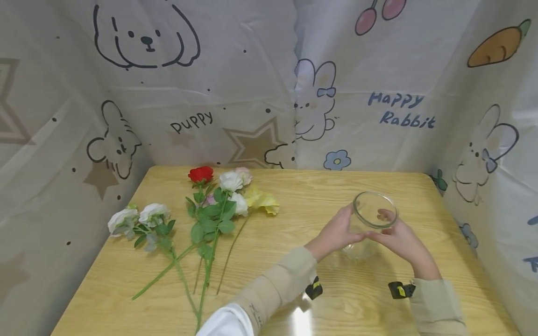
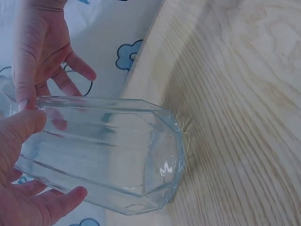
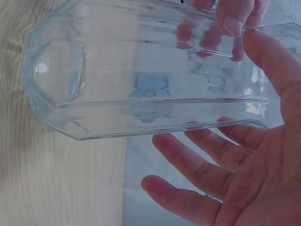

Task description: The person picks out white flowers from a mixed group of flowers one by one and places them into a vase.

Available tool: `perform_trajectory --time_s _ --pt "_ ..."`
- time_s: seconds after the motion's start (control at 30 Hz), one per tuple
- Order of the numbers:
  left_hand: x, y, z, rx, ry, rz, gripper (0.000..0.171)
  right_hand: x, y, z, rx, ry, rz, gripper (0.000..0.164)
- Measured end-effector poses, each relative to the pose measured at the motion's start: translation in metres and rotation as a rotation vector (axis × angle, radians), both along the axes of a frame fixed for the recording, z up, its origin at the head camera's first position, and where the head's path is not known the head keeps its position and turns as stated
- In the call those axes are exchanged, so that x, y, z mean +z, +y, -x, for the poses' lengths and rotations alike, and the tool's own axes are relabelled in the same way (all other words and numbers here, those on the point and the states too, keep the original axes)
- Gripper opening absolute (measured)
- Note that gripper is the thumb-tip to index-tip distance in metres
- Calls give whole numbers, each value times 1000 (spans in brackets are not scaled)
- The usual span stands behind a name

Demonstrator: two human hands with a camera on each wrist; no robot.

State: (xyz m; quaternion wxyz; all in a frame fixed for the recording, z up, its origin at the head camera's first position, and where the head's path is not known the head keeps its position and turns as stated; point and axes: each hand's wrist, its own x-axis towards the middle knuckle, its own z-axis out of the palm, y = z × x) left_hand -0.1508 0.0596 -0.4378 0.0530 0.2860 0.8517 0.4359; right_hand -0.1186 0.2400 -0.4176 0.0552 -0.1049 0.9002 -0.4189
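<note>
Both hands hold a clear glass vase (image 1: 370, 211) at its neck, over the right part of the table. My left hand (image 1: 337, 229) grips the near left side, its thumb pressed on the glass below the rim. On the right side, my right hand (image 1: 403, 240) holds the neck with thumb and fingers, and the two thumbs meet in front. The left wrist view shows the faceted body of the vase (image 2: 108, 150) tapering from the neck to a thick base close over the wood. Lower fingers of the right hand (image 3: 244, 183) spread beside the glass.
Artificial flowers lie on the left of the wooden table (image 1: 273, 261): a red rose (image 1: 201, 174), white roses (image 1: 231, 181), a pale pink bloom (image 1: 244, 175), a yellow flower (image 1: 264, 200), and white flowers (image 1: 154, 214) further left. A printed cloth (image 1: 252, 102) surrounds the table's back and sides.
</note>
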Motion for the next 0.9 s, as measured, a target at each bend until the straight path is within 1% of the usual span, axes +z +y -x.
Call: perform_trajectory --time_s 0.17,0.3,0.43,0.53,0.6,0.67,0.9 --pt "1 -11 1 24 17 6 79 -2 -10 6 11 0 8 72" --pt "-1 -19 1 41 7 -5 78 -1 -19 9 22 1 19 72" --pt "-3 -26 2 30 9 -36 77 0 -26 10 40 14 20 71" --pt "-2 -30 2 38 -32 -41 78 1 -28 9 38 7 1 72" --pt "-2 -34 2 62 -69 -23 78 1 -28 9 34 -3 -8 72" --pt "-3 -39 2 91 -91 6 77 1 -28 9 25 -14 -19 72" --pt "-9 -58 2 161 -116 72 67 3 -30 9 18 -34 -42 75"
